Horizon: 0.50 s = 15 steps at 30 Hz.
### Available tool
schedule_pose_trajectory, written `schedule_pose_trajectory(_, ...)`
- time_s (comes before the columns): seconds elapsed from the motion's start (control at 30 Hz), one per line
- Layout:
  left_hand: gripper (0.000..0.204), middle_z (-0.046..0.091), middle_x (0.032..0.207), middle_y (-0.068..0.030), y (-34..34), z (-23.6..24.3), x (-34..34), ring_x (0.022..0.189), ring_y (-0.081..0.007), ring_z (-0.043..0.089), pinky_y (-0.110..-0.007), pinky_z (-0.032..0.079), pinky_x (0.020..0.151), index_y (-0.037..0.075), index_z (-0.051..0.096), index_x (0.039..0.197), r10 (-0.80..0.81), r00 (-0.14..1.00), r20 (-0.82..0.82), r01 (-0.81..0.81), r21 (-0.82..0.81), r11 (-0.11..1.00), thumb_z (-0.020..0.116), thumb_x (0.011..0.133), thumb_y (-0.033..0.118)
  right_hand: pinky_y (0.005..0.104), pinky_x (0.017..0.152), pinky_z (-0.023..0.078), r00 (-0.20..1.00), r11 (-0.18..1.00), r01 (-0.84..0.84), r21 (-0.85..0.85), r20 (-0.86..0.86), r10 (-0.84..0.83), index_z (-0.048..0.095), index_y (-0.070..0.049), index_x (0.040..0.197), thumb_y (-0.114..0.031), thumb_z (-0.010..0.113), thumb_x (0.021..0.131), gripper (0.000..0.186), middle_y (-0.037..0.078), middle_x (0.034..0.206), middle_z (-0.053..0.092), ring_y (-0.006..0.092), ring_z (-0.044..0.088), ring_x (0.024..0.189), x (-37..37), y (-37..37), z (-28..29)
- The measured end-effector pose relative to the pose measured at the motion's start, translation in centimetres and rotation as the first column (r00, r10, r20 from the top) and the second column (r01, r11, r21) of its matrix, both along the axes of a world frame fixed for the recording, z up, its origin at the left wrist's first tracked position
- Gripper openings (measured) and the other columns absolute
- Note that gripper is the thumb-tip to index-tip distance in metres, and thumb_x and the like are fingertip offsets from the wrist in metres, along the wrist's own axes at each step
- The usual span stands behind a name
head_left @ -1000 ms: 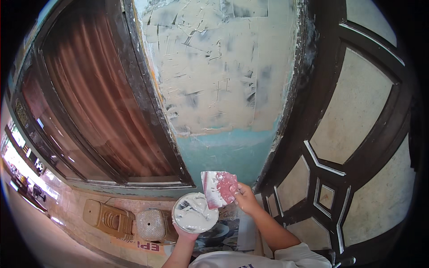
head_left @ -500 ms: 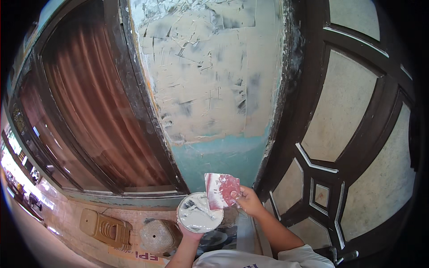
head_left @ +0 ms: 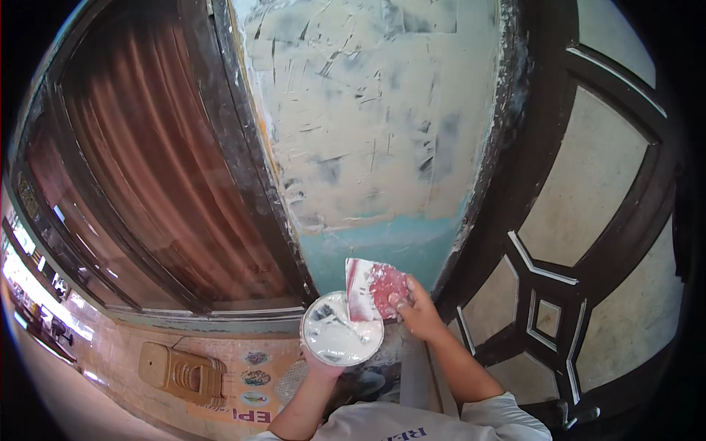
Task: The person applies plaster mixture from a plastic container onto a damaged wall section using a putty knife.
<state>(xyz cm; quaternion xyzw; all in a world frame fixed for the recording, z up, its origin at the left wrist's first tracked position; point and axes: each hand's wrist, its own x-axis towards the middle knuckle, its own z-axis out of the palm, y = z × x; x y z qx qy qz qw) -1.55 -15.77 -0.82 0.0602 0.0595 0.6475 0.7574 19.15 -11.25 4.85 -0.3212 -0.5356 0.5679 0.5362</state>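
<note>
1. l. hand (head_left: 322, 361) was wrapped round the tub's (head_left: 304, 328) near side, holding it; white paste (head_left: 334, 342) sat inside.
2. r. hand (head_left: 421, 312) was closed on a red scraper (head_left: 386, 290), thumb on its face; paste-smeared edge overlapped the tub's upper r. rim, contact unclear.
3. patchy wall (head_left: 368, 162) stood beyond, teal nr the bottom.
4. brown stool (head_left: 173, 371) was on the floor, far l.

Glossy paste (head_left: 332, 340), rough wall (head_left: 371, 140), cloth curtain (head_left: 165, 169)

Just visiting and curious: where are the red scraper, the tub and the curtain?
Red scraper (head_left: 382, 287), head view: its flat red face.
Tub (head_left: 346, 364), head view: its near rim.
Curtain (head_left: 162, 169), head view: its middle folds.
</note>
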Motion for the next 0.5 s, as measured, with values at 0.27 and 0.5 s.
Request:
schedule_pose_trajectory(0.27,0.059,0.055,0.136,-0.0124,3.7,3.4,-3.3,0.126,-0.0354,0.05,-0.055,0.034,0.109,0.01,0.055,0.132,-0.144,0.99,-0.009,0.144,0.041,0.989,0.038,0.095,0.052,0.0289,0.086,0.047,0.949,0.964,0.188,0.19,0.216,-0.228,0.047,0.0,0.131,-0.003,0.056,0.089,0.042,0.008,0.11,0.063,0.0122,0.059,0.099,-2.1,1.9,3.3)
schedule_pose_trajectory(0.5,0.058,0.055,0.136,-0.0114,6.8,3.9,-3.9,0.125,-0.0342,0.051,-0.053,0.036,0.108,0.012,0.056,0.131,-0.17,0.984,-0.049,0.169,-0.012,0.985,0.041,0.094,0.054,0.0392,0.076,0.051,0.627,0.898,0.191,0.396,0.655,-0.422,0.051,0.0,0.131,-0.008,0.055,0.08,0.052,0.024,0.091,0.066,0.0394,0.065,0.08,-3.3,2.7,9.1)
